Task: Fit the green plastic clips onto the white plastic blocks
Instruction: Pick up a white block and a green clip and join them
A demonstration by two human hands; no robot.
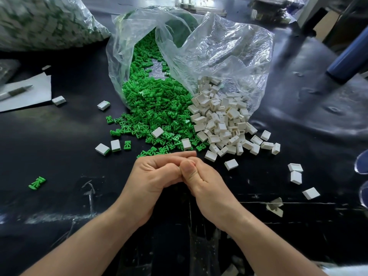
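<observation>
Head view: left hand (pixel 153 176) and right hand (pixel 205 186) curl together, contents hidden, green clips (pixel 155 108) and white blocks (pixel 223 120) heaped just beyond for reach.

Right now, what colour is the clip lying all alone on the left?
The clip is bright green, clearest in the head view.

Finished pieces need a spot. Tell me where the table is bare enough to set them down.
Bare: the black table between the lone green clip and the left hand; also right of the right hand, before the stray white blocks. Crowded: ahead of the hands, the green clip pile and white block pile.
</observation>
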